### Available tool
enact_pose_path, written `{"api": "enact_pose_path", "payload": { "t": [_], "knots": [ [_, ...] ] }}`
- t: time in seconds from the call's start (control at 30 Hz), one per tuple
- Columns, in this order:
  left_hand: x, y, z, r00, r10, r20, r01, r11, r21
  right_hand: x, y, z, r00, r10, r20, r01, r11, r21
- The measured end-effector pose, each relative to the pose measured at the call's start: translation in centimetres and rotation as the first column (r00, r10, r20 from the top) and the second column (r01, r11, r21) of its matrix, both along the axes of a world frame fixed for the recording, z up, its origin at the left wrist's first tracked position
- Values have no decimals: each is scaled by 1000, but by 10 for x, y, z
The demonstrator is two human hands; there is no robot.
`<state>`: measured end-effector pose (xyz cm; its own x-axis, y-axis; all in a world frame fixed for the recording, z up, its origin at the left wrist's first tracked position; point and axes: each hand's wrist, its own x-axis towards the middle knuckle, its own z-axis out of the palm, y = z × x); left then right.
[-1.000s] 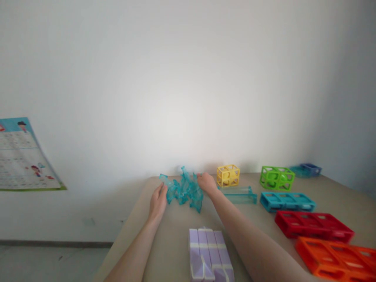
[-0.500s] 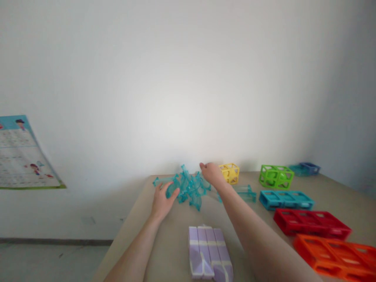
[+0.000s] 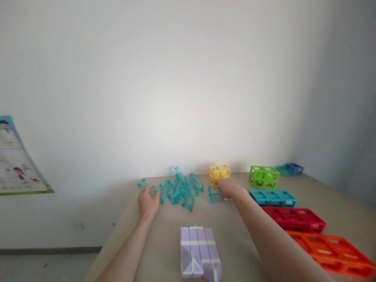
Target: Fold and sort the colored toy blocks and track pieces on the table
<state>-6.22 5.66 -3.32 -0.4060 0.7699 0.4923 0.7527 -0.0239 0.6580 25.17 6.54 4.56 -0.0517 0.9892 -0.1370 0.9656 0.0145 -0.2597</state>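
Note:
My left hand (image 3: 148,203) is at the left end of a loose heap of see-through teal plastic pieces (image 3: 179,190). Its thumb and fingers are apart beside the leftmost teal piece (image 3: 144,183); whether they touch it is unclear. Further right, my right hand (image 3: 231,189) has its fingers curled downward over a flat-lying teal plastic piece (image 3: 216,197). The hand covers part of that piece and hides whatever its fingertips hold. Just behind this hand stands a yellow openwork block (image 3: 219,174) with a ball-like shape inside.
Lilac-and-white blocks (image 3: 199,250) lie side by side near me on the table (image 3: 164,243). Along the right are a green openwork block (image 3: 263,177), blue (image 3: 273,197), red (image 3: 296,219) and orange (image 3: 331,250) frames, and a dark blue piece (image 3: 294,169). A wall rises behind.
My right hand has moved from beside the teal heap, rightward and nearer to me, over the flat teal piece. My left hand stays by the leftmost piece. The view has turned slightly right.

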Motion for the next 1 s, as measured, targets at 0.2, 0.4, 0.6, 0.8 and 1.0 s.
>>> {"api": "enact_pose_path", "payload": {
  "t": [0.2, 0.4, 0.6, 0.8, 1.0],
  "knots": [
    [-6, -1, 5, 991, 115, -69, -122, 987, -102, 0, 2, 13, 991, -71, 116, 78, 995, -55],
    [-9, -2, 7, 974, 176, -139, -205, 949, -237, -5, -4, 36, 995, -66, -74, 78, 983, 169],
    [-10, -3, 11, 985, 85, -150, -131, 934, -333, -23, -3, 45, 888, -86, -451, 210, 949, 234],
    [-13, 0, 10, 990, 32, -138, -80, 931, -355, -44, -1, 28, 550, -114, -827, 187, 982, -11],
    [-9, -1, 10, 984, 5, -177, -73, 921, -382, -65, -5, 18, 129, -224, -966, 38, 975, -221]
  ]
}}
